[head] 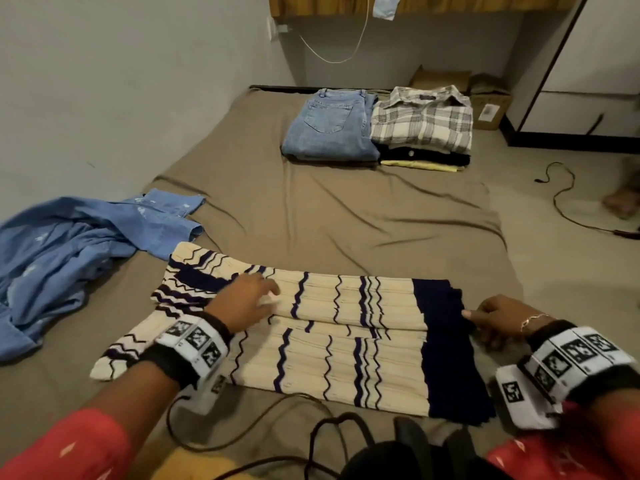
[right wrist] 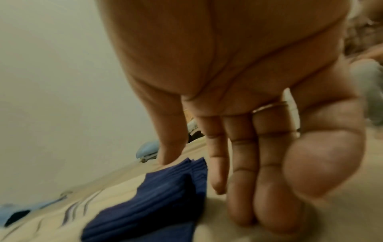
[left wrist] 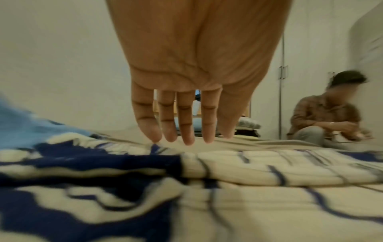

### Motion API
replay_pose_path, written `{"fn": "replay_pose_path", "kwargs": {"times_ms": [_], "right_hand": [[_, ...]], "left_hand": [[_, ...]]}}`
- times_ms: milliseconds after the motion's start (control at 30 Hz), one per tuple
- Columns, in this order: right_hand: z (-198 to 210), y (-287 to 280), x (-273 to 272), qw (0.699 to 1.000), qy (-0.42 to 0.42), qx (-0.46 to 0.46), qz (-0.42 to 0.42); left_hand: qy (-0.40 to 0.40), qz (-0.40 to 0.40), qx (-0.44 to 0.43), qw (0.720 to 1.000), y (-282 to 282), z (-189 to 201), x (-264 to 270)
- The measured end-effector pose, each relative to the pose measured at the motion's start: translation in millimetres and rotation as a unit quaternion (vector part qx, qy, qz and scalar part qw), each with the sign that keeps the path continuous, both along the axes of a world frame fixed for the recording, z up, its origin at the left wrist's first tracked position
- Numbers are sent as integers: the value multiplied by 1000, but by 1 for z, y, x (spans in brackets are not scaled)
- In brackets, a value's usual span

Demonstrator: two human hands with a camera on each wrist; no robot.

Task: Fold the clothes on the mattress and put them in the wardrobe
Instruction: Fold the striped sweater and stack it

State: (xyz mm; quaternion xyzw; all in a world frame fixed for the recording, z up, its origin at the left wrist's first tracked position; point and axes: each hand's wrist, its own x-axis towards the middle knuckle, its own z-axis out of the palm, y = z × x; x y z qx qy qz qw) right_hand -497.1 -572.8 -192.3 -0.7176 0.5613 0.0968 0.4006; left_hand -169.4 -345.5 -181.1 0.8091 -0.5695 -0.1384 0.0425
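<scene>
Plain pale grey wall (head: 104, 81) along 9 to 11 o'clock side. Wooden shelf or ledge (head: 433, 3) at 12 o'clock, white cable (head: 332, 58) hanging in loop below it from wall socket (head: 272, 29). Cardboard boxes (head: 485, 102) on floor at 1 o'clock, against far wall. White cabinet with dark base (head: 588, 105) at 2 o'clock. Beige floor (head: 561, 161) at 3 o'clock, black cord (head: 561, 195) trailing across it. Dim, even indoor light. Second person (left wrist: 325, 114) seated near white double doors (left wrist: 282, 73), seen from left wrist.
</scene>
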Motion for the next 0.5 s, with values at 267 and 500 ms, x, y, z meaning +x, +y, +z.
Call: {"fn": "replay_pose_path", "kwargs": {"times_ms": [267,500], "right_hand": [[-15,22,0,981,-122,73,-131],[-13,6,0,952,-229,95,-178]], "left_hand": [[39,-166,-12,985,-59,-26,-123],[-70,-297,-28,952,-59,-45,-218]]}}
